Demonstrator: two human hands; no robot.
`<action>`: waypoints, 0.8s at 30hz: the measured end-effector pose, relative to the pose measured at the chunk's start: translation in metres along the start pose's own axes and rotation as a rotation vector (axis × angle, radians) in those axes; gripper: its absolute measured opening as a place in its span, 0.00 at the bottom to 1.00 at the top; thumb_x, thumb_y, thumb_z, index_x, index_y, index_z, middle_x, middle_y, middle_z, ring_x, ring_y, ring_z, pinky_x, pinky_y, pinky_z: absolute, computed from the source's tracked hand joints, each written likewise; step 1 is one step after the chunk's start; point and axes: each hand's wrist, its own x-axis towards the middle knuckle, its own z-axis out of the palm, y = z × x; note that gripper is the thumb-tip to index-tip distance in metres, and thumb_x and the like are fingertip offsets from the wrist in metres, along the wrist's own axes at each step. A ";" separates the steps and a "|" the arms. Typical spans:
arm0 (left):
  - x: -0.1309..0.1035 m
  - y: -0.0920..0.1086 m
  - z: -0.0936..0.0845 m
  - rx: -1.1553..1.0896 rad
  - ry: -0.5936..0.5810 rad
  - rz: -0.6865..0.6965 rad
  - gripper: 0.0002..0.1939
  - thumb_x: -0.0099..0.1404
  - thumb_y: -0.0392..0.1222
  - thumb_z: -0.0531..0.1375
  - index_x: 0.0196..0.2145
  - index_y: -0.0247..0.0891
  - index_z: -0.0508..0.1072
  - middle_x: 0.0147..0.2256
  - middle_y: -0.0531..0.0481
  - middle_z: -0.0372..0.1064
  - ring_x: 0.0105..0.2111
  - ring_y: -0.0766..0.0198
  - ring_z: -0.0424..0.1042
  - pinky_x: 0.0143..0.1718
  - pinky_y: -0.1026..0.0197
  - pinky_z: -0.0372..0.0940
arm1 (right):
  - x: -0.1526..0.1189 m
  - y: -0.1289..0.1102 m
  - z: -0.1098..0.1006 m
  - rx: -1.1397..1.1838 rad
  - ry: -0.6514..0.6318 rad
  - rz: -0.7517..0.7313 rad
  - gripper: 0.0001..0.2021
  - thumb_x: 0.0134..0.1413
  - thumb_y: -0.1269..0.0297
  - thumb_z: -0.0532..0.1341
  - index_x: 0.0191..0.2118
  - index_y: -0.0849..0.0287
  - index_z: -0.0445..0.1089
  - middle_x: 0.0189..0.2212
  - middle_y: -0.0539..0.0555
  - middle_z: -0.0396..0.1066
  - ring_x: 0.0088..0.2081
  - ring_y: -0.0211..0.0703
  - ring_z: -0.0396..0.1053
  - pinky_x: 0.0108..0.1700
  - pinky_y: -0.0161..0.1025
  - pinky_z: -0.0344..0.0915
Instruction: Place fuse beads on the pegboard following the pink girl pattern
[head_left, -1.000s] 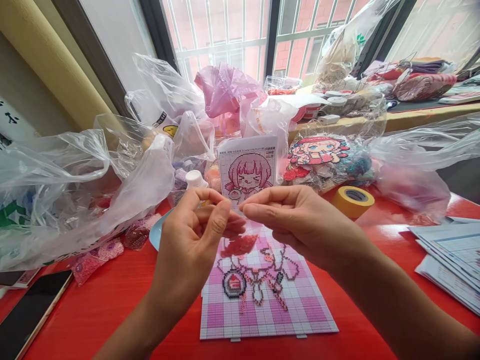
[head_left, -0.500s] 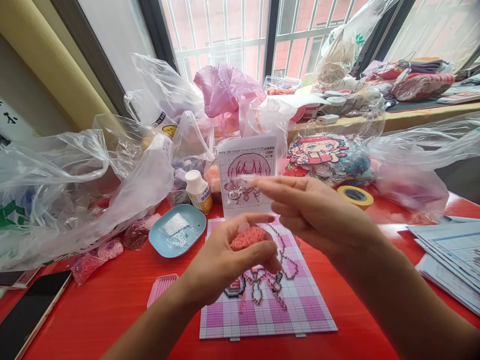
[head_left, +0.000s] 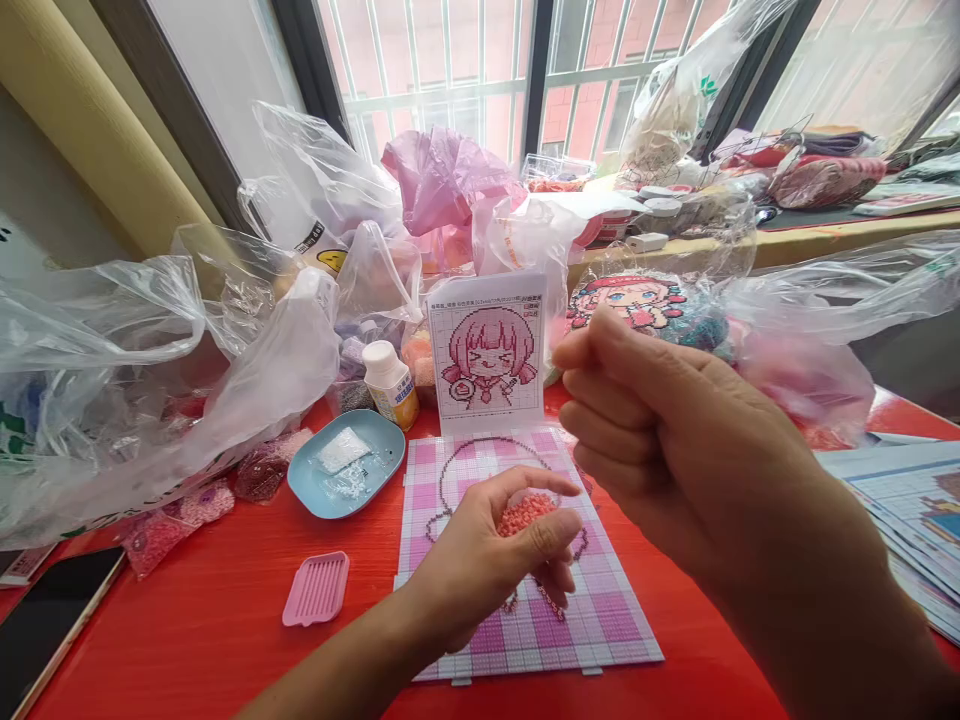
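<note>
You're in what looks like a home craft corner: a glossy red table (head_left: 210,610) beneath a far, barred glass window (head_left: 435,60), translucent white plastic bags (head_left: 274,365) left, a pink-and-white checked square bead board (head_left: 592,605) near.

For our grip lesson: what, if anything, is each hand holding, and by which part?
The left hand holds a small bag of beads, cupped around its filled part. Whether the pinched right hand holds anything cannot be told.
</note>
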 end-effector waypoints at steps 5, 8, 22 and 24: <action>-0.002 0.000 0.007 0.014 -0.008 -0.035 0.06 0.61 0.38 0.59 0.35 0.34 0.66 0.21 0.54 0.65 0.21 0.70 0.66 0.26 0.65 0.61 | 0.003 0.006 -0.005 -0.147 -0.266 0.172 0.14 0.59 0.56 0.59 0.28 0.59 0.74 0.13 0.40 0.40 0.15 0.27 0.37 0.14 0.28 0.35; -0.004 -0.002 0.007 0.062 -0.046 -0.040 0.09 0.59 0.39 0.62 0.37 0.35 0.68 0.22 0.55 0.64 0.22 0.70 0.64 0.27 0.63 0.61 | 0.008 0.010 -0.009 -0.185 -0.206 0.109 0.14 0.58 0.55 0.59 0.28 0.59 0.74 0.14 0.40 0.40 0.15 0.27 0.36 0.14 0.29 0.35; -0.006 0.003 0.002 0.022 0.001 0.013 0.16 0.61 0.47 0.61 0.43 0.36 0.68 0.22 0.56 0.64 0.22 0.70 0.65 0.27 0.65 0.60 | 0.007 -0.017 -0.039 -1.255 -0.224 -0.105 0.15 0.51 0.49 0.62 0.29 0.57 0.75 0.12 0.44 0.53 0.15 0.31 0.48 0.13 0.31 0.42; -0.007 0.006 0.001 0.012 -0.061 0.010 0.20 0.59 0.45 0.64 0.46 0.36 0.68 0.26 0.53 0.67 0.26 0.69 0.67 0.30 0.64 0.61 | 0.008 -0.018 -0.043 -1.276 -0.249 -0.096 0.15 0.51 0.50 0.62 0.23 0.56 0.73 0.12 0.44 0.52 0.16 0.30 0.48 0.13 0.30 0.44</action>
